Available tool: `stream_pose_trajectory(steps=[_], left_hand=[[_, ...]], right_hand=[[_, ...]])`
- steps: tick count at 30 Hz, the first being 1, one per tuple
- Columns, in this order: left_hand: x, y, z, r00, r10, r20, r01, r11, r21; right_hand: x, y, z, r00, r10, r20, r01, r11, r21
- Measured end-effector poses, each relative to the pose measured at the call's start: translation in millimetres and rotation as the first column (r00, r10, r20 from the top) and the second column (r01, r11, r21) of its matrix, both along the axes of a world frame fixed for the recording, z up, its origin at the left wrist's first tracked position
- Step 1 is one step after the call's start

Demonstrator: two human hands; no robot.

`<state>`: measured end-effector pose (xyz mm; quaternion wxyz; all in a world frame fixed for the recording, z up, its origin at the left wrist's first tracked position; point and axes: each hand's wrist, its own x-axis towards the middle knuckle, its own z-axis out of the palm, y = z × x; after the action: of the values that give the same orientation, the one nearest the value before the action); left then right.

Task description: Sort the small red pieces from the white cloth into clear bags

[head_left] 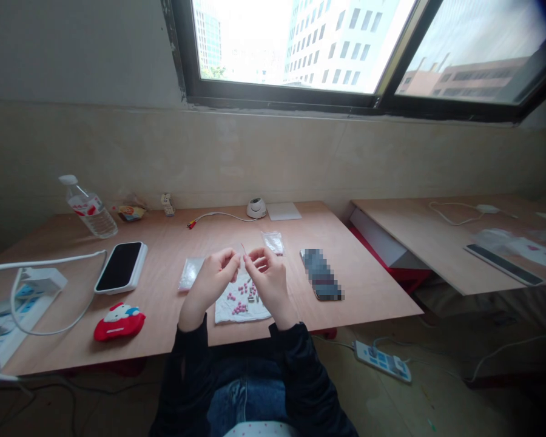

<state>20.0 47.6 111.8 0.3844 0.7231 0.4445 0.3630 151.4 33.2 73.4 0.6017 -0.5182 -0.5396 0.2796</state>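
On the wooden table (pixel 164 255), two hands are held up close together over a white cloth (pixel 227 312). The left hand (pixel 213 284) and the right hand (pixel 269 284) are both curled, and their fingertips (pixel 235 258) pinch a thin clear thing (pixel 242 249) — too faint to tell just what it is. Under the hands, little pink pieces (pixel 239 308) and small silver pieces (pixel 253 297) lie on the cloth. A clear plastic bag (pixel 190 273) lies just beside the left hand, and another clear bag (pixel 273 243) lies past the right hand. Farther off sit a black phone (pixel 119 267) in a white case, a blurred phone (pixel 322 274), a red pouch (pixel 119 323) and a water bottle (pixel 90 207) — all on the same table.
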Motion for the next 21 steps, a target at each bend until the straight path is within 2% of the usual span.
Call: stream_pose_trajectory(steps=[4,10,15,21], left_hand=[[-0.6,1.3,-4.5,0.999,0.012,-0.042,-0.012,1.0,0.008],[-4.2,-1.3,-2.4,0.999,-0.021,-0.036,0.02,0.999,-0.025],[-4.4,-0.5,-2.7,0.998,-0.005,-0.059,0.005,1.0,-0.003],[-3.4,6.8,-14.0,0.996,-0.039,-0.075,0.038,0.999,-0.004]], right_hand=[[0.9,-2.4,2.6,0.989,0.023,0.143,-0.032,0.998,0.059],[6.3,2.8,-5.6,0.971,0.081,0.227,-0.087,0.996,0.015],[10.6,5.4,-13.2,0.964,0.139,0.225,-0.138,0.99,-0.017],[2.4,8.9,-22.2,0.956,0.275,0.097,-0.273,0.961,-0.032]])
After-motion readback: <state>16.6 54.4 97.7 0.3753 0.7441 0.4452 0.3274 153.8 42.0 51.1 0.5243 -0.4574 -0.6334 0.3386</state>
